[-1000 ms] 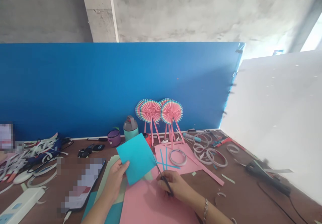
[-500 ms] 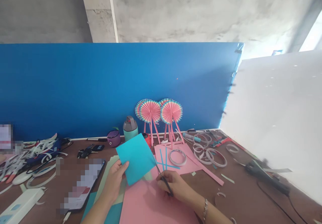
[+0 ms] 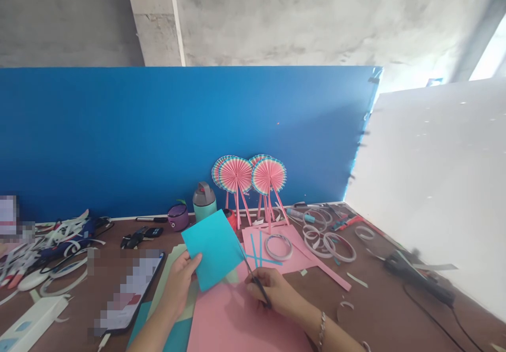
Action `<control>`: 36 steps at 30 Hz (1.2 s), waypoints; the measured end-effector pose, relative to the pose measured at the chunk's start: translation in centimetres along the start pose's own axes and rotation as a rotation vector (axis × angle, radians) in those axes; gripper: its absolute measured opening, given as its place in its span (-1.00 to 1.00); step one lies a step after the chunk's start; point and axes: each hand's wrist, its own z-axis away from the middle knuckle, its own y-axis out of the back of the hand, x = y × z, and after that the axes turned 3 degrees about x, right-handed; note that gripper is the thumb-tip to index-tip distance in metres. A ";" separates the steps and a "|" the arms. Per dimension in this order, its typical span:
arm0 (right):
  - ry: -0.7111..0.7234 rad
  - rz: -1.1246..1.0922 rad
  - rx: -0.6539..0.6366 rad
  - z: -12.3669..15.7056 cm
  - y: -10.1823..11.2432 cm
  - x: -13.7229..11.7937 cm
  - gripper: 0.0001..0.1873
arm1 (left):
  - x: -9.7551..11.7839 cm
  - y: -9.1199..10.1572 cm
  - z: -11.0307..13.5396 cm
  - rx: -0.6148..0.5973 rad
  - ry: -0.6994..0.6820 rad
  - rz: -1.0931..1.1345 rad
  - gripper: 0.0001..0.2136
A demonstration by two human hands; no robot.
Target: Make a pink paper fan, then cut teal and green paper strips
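My left hand point(image 3: 182, 275) pinches the left edge of a bright blue sheet of paper point(image 3: 213, 249), thumb on top, and holds it tilted above the table. In my right hand point(image 3: 272, 289) is a pair of scissors point(image 3: 259, 286) with dark handles. Their blades reach up to the blue sheet's right edge; whether they bite into it I cannot tell. Below both hands lies a large pink sheet point(image 3: 237, 323), overlapping pale green paper point(image 3: 193, 299) and teal paper point(image 3: 179, 337). Thin blue strips point(image 3: 253, 249) rest on another pink sheet point(image 3: 300, 260) beyond the scissors.
Pink folded-paper fans point(image 3: 236, 174) stand against the blue partition point(image 3: 158, 130). Tape rolls point(image 3: 340, 247) lie at the right, near a black corded tool point(image 3: 419, 278). On the left are a phone point(image 3: 132, 294), keys point(image 3: 134, 238), a power strip point(image 3: 33, 323) and a purple pot point(image 3: 178, 217).
Almost nothing differs. The whole view has shifted very slightly; both hands, the blue sheet and the scissors keep their places relative to each other.
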 end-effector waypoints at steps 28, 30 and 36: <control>0.002 -0.017 0.002 0.1 -0.1 -0.1 -0.70 | 0.0 0.1 -0.1 -0.032 -0.004 0.000 -0.60; 0.003 -0.005 0.002 0.1 -0.1 -0.2 -0.71 | -0.1 0.2 -0.1 -0.035 -0.003 0.008 -0.61; 0.018 0.010 -0.002 0.2 -0.1 -0.5 -0.71 | 0.1 0.1 0.0 0.018 0.007 -0.006 -0.61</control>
